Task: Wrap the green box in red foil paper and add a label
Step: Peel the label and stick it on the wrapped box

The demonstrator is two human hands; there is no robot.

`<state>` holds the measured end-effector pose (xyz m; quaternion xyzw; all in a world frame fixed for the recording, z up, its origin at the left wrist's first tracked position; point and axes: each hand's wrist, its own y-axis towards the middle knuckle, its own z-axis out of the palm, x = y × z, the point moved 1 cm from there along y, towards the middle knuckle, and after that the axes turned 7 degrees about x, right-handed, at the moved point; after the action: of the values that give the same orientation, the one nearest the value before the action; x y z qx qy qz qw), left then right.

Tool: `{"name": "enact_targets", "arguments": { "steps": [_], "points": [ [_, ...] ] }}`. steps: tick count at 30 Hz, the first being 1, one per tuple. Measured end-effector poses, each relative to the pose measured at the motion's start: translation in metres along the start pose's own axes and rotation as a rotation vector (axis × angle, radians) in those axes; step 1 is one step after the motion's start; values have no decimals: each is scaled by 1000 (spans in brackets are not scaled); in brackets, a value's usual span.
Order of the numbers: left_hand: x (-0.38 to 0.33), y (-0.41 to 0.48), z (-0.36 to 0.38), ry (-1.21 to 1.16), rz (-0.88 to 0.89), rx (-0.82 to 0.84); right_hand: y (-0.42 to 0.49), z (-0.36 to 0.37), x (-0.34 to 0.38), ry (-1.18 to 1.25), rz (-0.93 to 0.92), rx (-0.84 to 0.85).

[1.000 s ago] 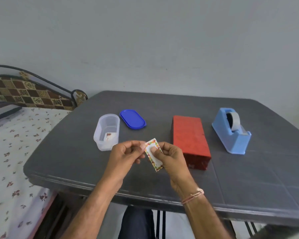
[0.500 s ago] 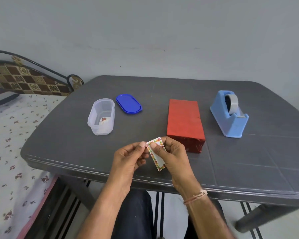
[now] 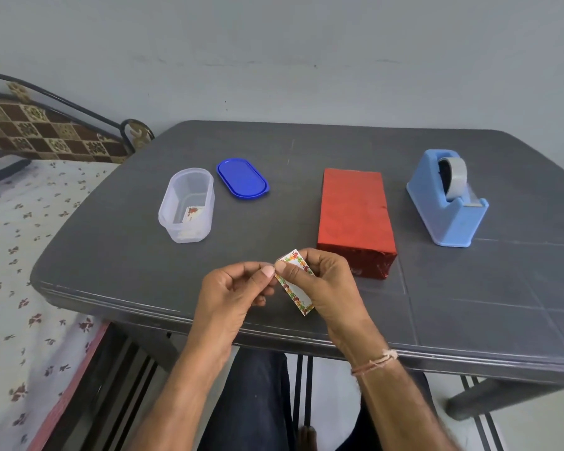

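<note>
The box wrapped in red foil paper (image 3: 354, 216) lies on the dark grey table (image 3: 306, 151), its near end just beyond my right hand. Both hands hold a small white label (image 3: 298, 289) with a floral border above the table's front edge. My right hand (image 3: 329, 284) grips the label between thumb and fingers. My left hand (image 3: 232, 294) pinches the label's upper left corner with thumb and forefinger.
A clear plastic container (image 3: 187, 206) with another label inside stands at the left, its blue lid (image 3: 242, 178) beside it. A light blue tape dispenser (image 3: 446, 200) sits right of the box. A bed (image 3: 23, 242) borders the table's left side.
My hands with the label have stayed near the table's front edge while the camera shifted. My left thumb and forefinger have closed on the label's upper corner.
</note>
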<state>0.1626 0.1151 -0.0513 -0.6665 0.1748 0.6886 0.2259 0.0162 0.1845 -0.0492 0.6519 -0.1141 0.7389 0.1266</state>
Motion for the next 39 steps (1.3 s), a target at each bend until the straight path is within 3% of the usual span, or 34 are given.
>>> {"name": "enact_targets", "arguments": {
  "steps": [15,32,39],
  "points": [
    [-6,-7,4,485,171,-10,-14,-4,10,-318,-2,-10],
    [-1,-9,1,495,155,22,-11,0,6,-363,20,-53],
    [-2,-13,-5,271,131,-33,-10,-11,7,-296,19,-99]
  ]
}}
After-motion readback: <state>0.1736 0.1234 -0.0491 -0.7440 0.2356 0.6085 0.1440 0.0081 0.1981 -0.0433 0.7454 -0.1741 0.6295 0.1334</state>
